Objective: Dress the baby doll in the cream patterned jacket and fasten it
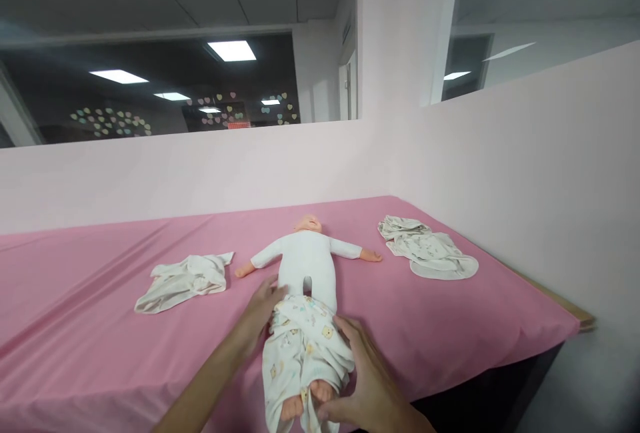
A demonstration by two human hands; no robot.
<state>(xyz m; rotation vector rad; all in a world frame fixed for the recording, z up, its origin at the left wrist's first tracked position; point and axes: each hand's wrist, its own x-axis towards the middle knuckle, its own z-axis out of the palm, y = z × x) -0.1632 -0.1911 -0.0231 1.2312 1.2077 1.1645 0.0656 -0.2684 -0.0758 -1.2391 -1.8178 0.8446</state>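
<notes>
A baby doll [307, 256] in a white long-sleeved suit lies on its back, arms spread and head away from me. Patterned baby pants [285, 346] cover its legs from the thighs down, and its bare feet [291, 408] show at the near end, among the fabric. My left hand [263, 306] is open, its fingers stretched along the doll's hip by the top of the pants. On the other side, my right hand [367, 369] spreads round the pants, index finger near their upper edge and thumb beside a foot. Part of its fingers is hidden.
A pink sheet [150, 366] covers the table. Folded white baby clothing [187, 279] lies left of the doll, and more patterned clothing [430, 249] lies to the right. Pale walls [525, 173] with windows enclose the back and right. The table's corner [583, 319] is at the right.
</notes>
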